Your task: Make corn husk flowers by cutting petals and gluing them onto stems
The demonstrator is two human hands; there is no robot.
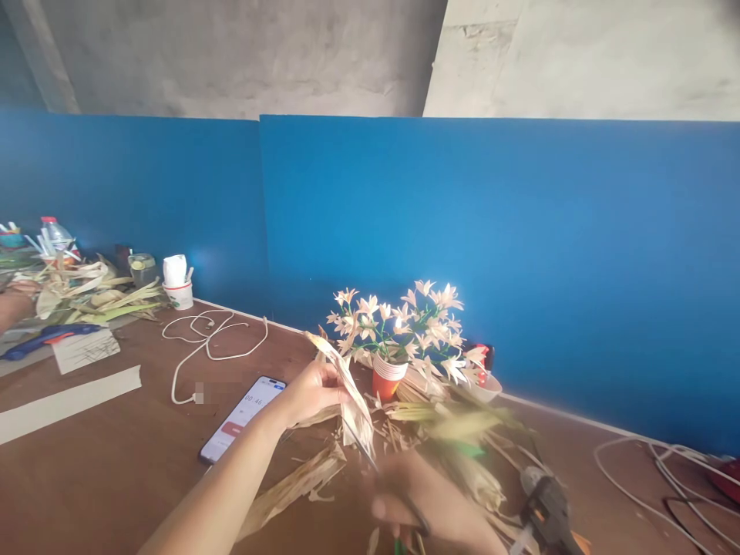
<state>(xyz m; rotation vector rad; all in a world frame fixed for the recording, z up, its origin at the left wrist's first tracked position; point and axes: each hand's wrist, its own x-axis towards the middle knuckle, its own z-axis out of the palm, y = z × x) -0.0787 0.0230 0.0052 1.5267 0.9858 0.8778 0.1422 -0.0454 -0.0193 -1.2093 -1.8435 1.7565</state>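
My left hand (315, 391) pinches a pale dried corn husk (352, 393) that stands up from the fingers and hangs down past them. In my right hand (410, 486), smeared by motion, is a pair of scissors (365, 453) with dark handles. The blades point up and left, at the lower end of the husk; whether they are closed on it I cannot tell. Behind the hands, a red and white paper cup (388, 376) holds pale husk flowers (425, 327) on green stems. Loose husks (294, 487) lie below my left hand, more to the right.
A phone (240, 420) showing a timer lies beside my left forearm. The hot glue gun (546, 509) is at lower right, near white cables (647, 462). Another person's hand (17, 301) is among husks at far left. A blue partition (491, 223) borders the table.
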